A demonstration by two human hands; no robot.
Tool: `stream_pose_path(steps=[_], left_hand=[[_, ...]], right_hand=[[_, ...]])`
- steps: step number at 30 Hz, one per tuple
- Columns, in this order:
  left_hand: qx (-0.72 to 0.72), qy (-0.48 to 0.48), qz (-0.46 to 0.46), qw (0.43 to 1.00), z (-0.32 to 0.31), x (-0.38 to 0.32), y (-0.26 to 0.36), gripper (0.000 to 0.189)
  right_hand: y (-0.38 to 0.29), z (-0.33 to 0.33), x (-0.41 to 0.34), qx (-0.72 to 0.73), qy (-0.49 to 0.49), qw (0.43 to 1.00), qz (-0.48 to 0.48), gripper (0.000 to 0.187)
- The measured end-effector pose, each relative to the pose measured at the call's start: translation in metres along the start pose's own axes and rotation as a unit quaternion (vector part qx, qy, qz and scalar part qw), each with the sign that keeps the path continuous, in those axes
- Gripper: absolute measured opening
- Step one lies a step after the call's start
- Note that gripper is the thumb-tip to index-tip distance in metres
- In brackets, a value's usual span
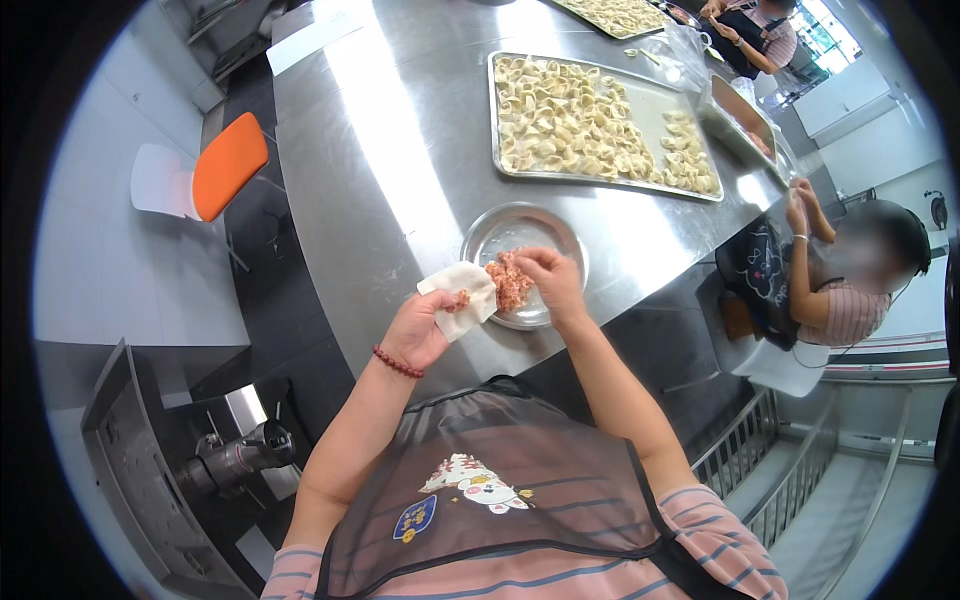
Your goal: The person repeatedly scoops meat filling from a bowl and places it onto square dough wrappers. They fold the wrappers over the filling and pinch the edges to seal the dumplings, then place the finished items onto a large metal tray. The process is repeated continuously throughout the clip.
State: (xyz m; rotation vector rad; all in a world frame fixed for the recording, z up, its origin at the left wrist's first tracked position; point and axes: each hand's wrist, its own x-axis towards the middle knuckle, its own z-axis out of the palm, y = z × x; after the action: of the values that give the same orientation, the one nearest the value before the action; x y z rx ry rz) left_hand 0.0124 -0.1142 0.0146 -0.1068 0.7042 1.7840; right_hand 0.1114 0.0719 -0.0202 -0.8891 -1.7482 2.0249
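Observation:
My left hand (pixel 421 324), with a red bead bracelet at the wrist, holds a stack of pale dough wrappers (pixel 469 319) by the thumb and fingers. A small lump of minced meat (pixel 459 301) lies on the top wrapper beside the thumb. Just right of it, a round metal dish (pixel 574 232) stands on the steel table and holds a mound of pink minced meat (pixel 510 289). Over the dish is my right hand (pixel 553 277), its thumb and fingertips pinched together at the upper edge of the mound. Whether anything is between them cannot be seen.
A metal tray (pixel 600 180) of folded dumplings lies beyond the dish on the steel table (pixel 360 187). Another tray (pixel 615 34) and a meat container (pixel 739 112) are farther off. A person (pixel 817 292) sits at the right, another (pixel 754 37) farther back. An orange-backed chair (pixel 231 166) stands left.

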Motion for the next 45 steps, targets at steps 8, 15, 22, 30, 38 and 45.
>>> stream_pose_path(steps=[8,15,22,30,38,45], left_hand=[[-0.01,-0.012,0.0,1.0,-0.001,-0.006,0.005,0.036],[-0.031,-0.045,-0.019,0.998,0.001,-0.006,0.01,0.037],[0.03,-0.005,-0.006,1.0,0.009,-0.009,0.014,0.041],[-0.055,-0.067,-0.013,0.996,0.014,-0.01,0.015,0.042],[-0.049,-0.09,-0.026,0.994,0.008,-0.009,0.02,0.043],[0.064,-0.02,-0.03,0.997,0.023,-0.015,0.025,0.042]], right_hand=[[0.052,-0.006,0.009,-0.459,0.08,0.861,-0.205,0.011],[0.046,-0.012,0.003,-0.558,-0.004,0.81,-0.18,0.01],[-0.015,0.011,-0.035,-0.423,0.047,0.856,-0.293,0.011],[-0.013,0.032,-0.054,-0.363,0.015,0.788,-0.497,0.042],[-0.032,0.033,-0.051,-0.405,-0.018,0.723,-0.559,0.027],[-0.048,0.028,-0.056,-0.383,-0.075,0.739,-0.55,0.023]])
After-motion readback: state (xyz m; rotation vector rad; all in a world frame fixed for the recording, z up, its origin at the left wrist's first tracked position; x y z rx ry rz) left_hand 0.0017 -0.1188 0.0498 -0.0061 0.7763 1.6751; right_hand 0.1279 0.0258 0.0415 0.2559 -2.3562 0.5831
